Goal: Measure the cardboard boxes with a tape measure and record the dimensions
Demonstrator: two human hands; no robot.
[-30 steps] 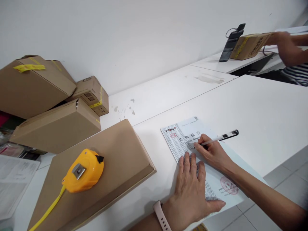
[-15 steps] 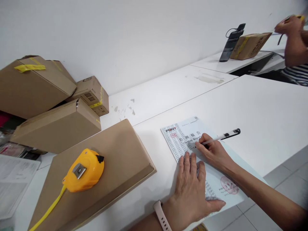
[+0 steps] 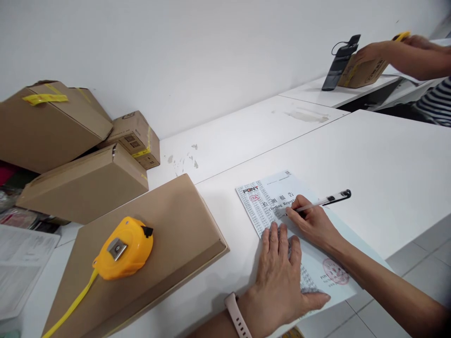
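Observation:
My right hand (image 3: pixel 313 223) grips a pen (image 3: pixel 326 200) with a clear barrel and black cap end, its tip down at the printed sheet (image 3: pixel 313 277). The sheet is pale blue, headed "Testing Report", with a red round stamp near its lower part. Flat on the sheet's left side, my left hand (image 3: pixel 278 277) presses with fingers stretched out and thumb spread. To the left, a yellow tape measure (image 3: pixel 124 249) rests on a closed cardboard box (image 3: pixel 169 230), its yellow tape partly pulled out.
Several cardboard boxes (image 3: pixel 84 183) are stacked against the wall at the left. Other papers (image 3: pixel 24 263) lie at the left edge. A dark bottle (image 3: pixel 340 63) stands by a taped box (image 3: pixel 368 72) at the far right, where another person's arm (image 3: pixel 408 58) reaches across.
The pen has tilted very slightly while my hands stay in place. The other person's arm has moved left onto the far box.

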